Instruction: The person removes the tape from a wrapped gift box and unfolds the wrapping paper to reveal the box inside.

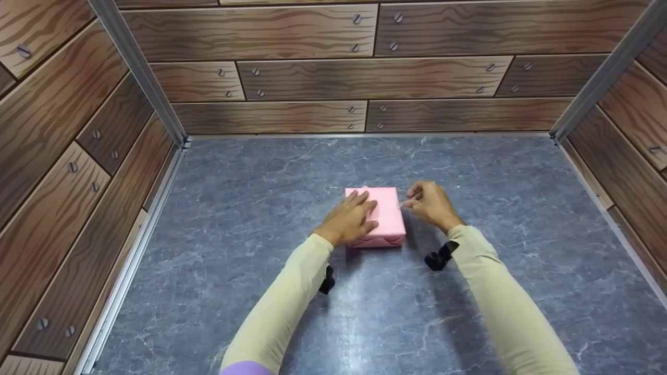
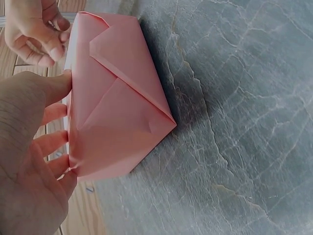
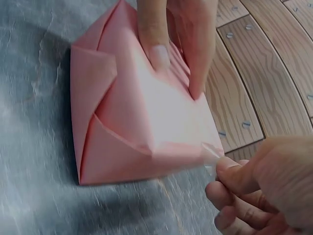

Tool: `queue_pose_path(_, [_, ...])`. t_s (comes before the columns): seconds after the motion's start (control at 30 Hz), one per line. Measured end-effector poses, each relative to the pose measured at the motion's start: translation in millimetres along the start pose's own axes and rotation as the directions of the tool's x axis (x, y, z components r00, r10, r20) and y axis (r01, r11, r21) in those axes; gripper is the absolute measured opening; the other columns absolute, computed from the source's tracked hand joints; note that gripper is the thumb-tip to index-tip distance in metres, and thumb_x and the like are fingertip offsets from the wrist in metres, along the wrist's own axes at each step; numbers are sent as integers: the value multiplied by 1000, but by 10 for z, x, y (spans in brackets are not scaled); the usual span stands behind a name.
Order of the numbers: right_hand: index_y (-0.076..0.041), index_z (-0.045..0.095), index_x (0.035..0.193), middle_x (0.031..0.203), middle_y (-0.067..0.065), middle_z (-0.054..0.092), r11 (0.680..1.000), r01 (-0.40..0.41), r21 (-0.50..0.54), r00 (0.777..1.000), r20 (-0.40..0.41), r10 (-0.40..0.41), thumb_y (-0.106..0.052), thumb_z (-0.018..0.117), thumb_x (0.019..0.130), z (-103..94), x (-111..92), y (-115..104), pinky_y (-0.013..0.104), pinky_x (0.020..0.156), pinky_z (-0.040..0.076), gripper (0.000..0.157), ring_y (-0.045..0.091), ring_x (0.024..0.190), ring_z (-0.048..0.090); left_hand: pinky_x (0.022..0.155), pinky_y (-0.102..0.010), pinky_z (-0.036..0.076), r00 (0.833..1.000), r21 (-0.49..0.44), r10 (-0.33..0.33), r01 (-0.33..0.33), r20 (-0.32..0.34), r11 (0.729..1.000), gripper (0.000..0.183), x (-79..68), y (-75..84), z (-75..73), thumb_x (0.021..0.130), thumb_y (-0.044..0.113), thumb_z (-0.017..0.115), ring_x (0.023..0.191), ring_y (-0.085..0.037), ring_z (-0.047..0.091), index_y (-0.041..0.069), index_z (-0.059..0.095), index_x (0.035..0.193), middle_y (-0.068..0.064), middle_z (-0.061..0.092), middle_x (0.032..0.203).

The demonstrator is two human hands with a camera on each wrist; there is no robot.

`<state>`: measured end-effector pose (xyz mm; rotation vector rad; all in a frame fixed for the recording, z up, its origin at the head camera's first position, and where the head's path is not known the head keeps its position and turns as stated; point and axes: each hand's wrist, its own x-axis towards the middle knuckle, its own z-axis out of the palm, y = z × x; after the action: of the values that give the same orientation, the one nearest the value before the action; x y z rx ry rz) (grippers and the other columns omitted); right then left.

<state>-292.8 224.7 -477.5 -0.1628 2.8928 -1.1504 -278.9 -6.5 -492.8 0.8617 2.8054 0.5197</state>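
A box wrapped in pink paper [image 1: 388, 213] lies on the grey marbled surface. Its near end shows overlapping folded flaps [image 2: 122, 93] in the left wrist view. My left hand [image 1: 346, 219] rests on top with its fingers spread, the fingertips pressing the paper. At the right side of the box, my right hand [image 1: 430, 205] pinches a small strip of clear tape [image 3: 211, 152] between thumb and forefinger. One end of the strip lies against the upper right edge of the box; the rest is hidden by the fingertips.
Wood-plank-patterned walls [image 1: 312, 78] enclose the marbled surface [image 1: 250, 198] at the back and both sides, with metal corner posts [image 1: 146, 73] between them. A black wrist camera [image 1: 436, 260] sits under the right sleeve, another [image 1: 327, 281] beside the left.
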Motion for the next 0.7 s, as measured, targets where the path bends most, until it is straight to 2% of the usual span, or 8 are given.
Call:
queue_pose_path(0.13, [7, 65, 95, 88, 20, 71, 999, -7, 35, 1000, -3, 7, 2, 76, 84, -48, -9, 57, 19, 59, 51, 16, 22, 76, 67, 124, -43, 17, 1000, -6, 3, -3, -2, 1000, 56, -13, -1, -7, 103, 36, 57, 151, -37, 23, 12, 47, 152, -14, 30, 163])
queue_pose_path(0.3, [7, 63, 92, 85, 20, 70, 997, -25, 73, 1000, 11, 25, 5, 74, 85, -86, -20, 78, 19, 57, 53, 13, 12, 64, 64, 124, -44, 17, 1000, -20, 4, -4, -3, 1000, 56, -24, 1, -11, 103, 36, 57, 152, -36, 22, 11, 46, 152, -14, 29, 163])
queue_pose_path(0.57, [8, 67, 90, 83, 20, 72, 994, -13, 104, 999, 35, 10, 4, 74, 87, -123, -22, 103, 20, 53, 54, 8, 25, 68, 70, 124, -44, 17, 1000, -22, 2, -2, -4, 1000, 56, -28, 6, -16, 103, 36, 56, 152, -36, 21, 12, 45, 153, -14, 29, 164])
queue_pose_path(0.7, [11, 71, 95, 84, 24, 72, 991, -7, 131, 999, 41, 2, 2, 72, 90, -144, -25, 114, 23, 53, 55, 10, 26, 68, 70, 124, -45, 17, 1000, -19, 3, -3, -4, 1000, 56, -30, 3, -13, 103, 36, 56, 152, -37, 21, 12, 45, 153, -14, 29, 164])
